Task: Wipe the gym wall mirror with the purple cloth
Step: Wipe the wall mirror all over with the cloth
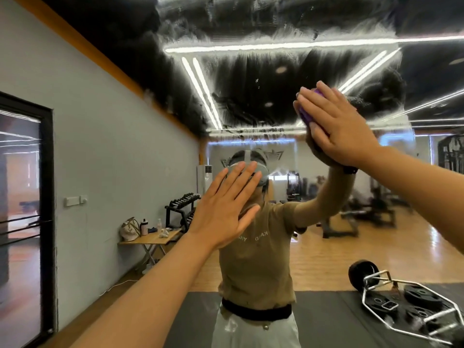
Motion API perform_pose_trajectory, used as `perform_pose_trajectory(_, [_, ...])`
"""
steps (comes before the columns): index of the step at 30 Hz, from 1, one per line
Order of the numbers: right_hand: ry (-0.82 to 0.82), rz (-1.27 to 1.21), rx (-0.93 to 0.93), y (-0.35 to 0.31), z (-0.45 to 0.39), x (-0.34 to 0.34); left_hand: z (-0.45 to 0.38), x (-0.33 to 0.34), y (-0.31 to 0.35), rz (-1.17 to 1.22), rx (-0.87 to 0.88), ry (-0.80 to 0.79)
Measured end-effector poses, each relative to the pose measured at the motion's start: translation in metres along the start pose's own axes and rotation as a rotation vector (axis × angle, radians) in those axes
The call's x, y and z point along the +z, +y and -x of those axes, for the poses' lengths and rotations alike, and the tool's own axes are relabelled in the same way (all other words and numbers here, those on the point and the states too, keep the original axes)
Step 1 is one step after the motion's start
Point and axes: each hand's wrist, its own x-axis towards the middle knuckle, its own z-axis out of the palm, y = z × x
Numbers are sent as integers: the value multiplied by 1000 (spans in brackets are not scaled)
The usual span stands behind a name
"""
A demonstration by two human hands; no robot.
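My right hand presses the purple cloth flat against the mirror at two o'clock, fingers straight, hiding most of it. My left hand rests open on the glass, covering my reflection's head. Reflected at eight o'clock, a bench carries a bag and bottles; smears blur the upper glass.

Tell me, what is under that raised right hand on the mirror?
A purple cloth shows under the right hand, peeking past the fingertips against the mirror. The hand covers most of the cloth, so its full shape and the glass directly beneath it cannot be seen.
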Motion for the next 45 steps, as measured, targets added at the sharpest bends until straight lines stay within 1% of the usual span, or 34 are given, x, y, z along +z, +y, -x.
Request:
perform_pose_trajectory(2, [19,-7,19,-17,14,7,2,0,-1,4,-8,-3])
perform_pose_trajectory(3, [-4,-15,-27,-27,26,10,3,0,-2,2,-14,-4])
perform_pose_trajectory(6, [-152,-39,-271,-59,76,20,7,-1,-5,11,-14,-5])
perform_pose_trajectory(9, [-304,-7,-498,-80,117,28,12,-2,-11,10,0,-11])
perform_pose_trajectory(11, [-387,7,-592,-79,120,25,16,-3,-15,-4,11,-15])
perform_pose_trajectory(14, [-476,-5,-761,-65,98,19,20,-6,-19,-16,15,-13])
perform_pose_trajectory(15, [-489,-12,-792,-60,87,18,22,-7,-21,-12,10,-14])
perform_pose_trajectory(16, [-483,-12,-785,-56,74,16,24,-7,-22,-7,4,-16])
perform_pose_trajectory(17, [-460,-7,-737,-50,59,15,25,-8,-23,-3,0,-18])
perform_pose_trajectory(20, [-349,19,-512,-34,2,3,27,-9,-26,-7,5,-25])
perform_pose_trajectory(22, [-330,58,-423,-28,-31,-7,27,-10,-27,-12,9,-35])
perform_pose_trajectory(25, [-331,89,-409,-24,-54,-9,28,-11,-28,-16,12,-40])
perform_pose_trajectory(29, [-235,78,-343,-40,-41,1,33,-12,-31,-6,1,-33])
perform_pose_trajectory(30, [-239,69,-361,-49,-31,5,34,-12,-32,-8,1,-33])
perform_pose_trajectory(35, [-353,14,-618,-98,41,30,42,-15,-43,-2,-10,-28])
perform_pose_trajectory(38, [-408,31,-727,-107,63,33,46,-16,-45,-4,-3,-36])
perform_pose_trajectory(42, [-479,-3,-876,-92,39,30,47,-16,-50,-10,19,-51])
perform_pose_trajectory(43, [-477,-4,-877,-87,27,29,47,-16,-51,-13,25,-53])
perform_pose_trajectory(45, [-441,16,-818,-74,-2,26,48,-16,-53,-17,30,-55])
